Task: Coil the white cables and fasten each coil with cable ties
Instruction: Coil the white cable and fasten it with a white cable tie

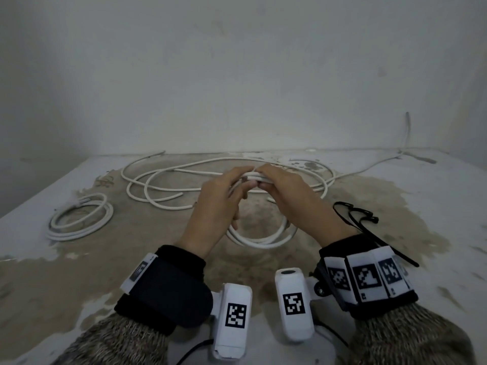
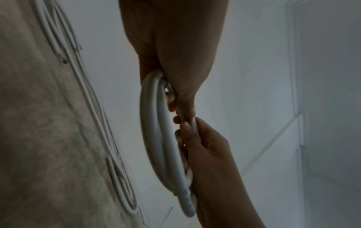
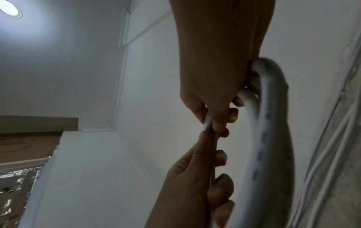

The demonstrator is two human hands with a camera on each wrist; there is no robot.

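Observation:
Both hands hold a white cable coil [image 1: 261, 239] upright above the table. My left hand [image 1: 238, 184] and right hand [image 1: 263, 180] meet at the coil's top and pinch the bundled strands there, fingertips nearly touching. In the left wrist view the left hand [image 2: 175, 104] grips the coil [image 2: 152, 138] from above, with the right hand [image 2: 210, 154] just below it. In the right wrist view the right hand [image 3: 220, 120] and the left hand [image 3: 195, 177] clamp a thin grey strand [image 3: 210, 138] beside the coil [image 3: 269, 138]. A loose white cable [image 1: 158, 185] sprawls in loops behind.
A flat coil of white cable [image 1: 79, 219] lies at the left of the stained table [image 1: 395, 206]. Black cable ties [image 1: 361, 219] lie beside my right wrist. Another cable end [image 1: 407, 154] trails up the wall at the back right.

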